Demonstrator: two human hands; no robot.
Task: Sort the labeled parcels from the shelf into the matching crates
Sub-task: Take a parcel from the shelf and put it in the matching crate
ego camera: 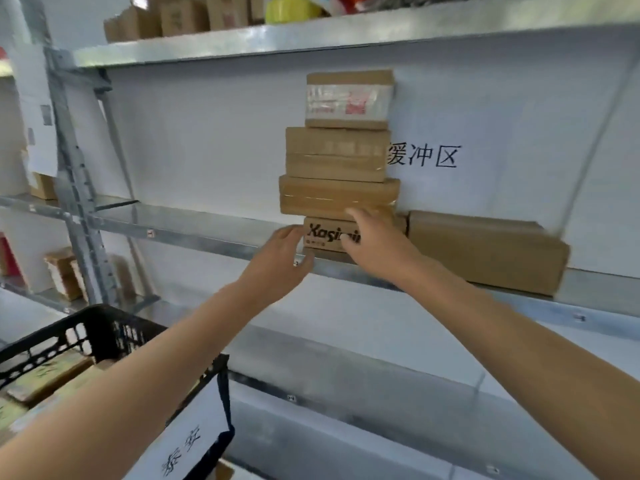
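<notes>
A stack of several brown cardboard parcels stands on the middle metal shelf point(194, 225). The lowest one, a printed box point(320, 233) with dark lettering, carries a flat taped parcel point(337, 195), another brown parcel point(336, 154) and a top parcel point(349, 98) with a white label. My left hand point(280, 259) touches the printed box's left end, fingers curled at its corner. My right hand point(372, 242) lies over the box's front, fingers reaching up to the flat parcel's lower edge. A black plastic crate point(104, 327) with a white paper label point(188, 441) sits at lower left.
A long brown carton point(485, 251) lies on the same shelf just right of the stack. The upper shelf point(311, 39) holds more boxes and a yellow-green tub point(291, 10). Parcels lie inside the crate. A grey upright post point(74, 181) stands at left, with more boxes behind it.
</notes>
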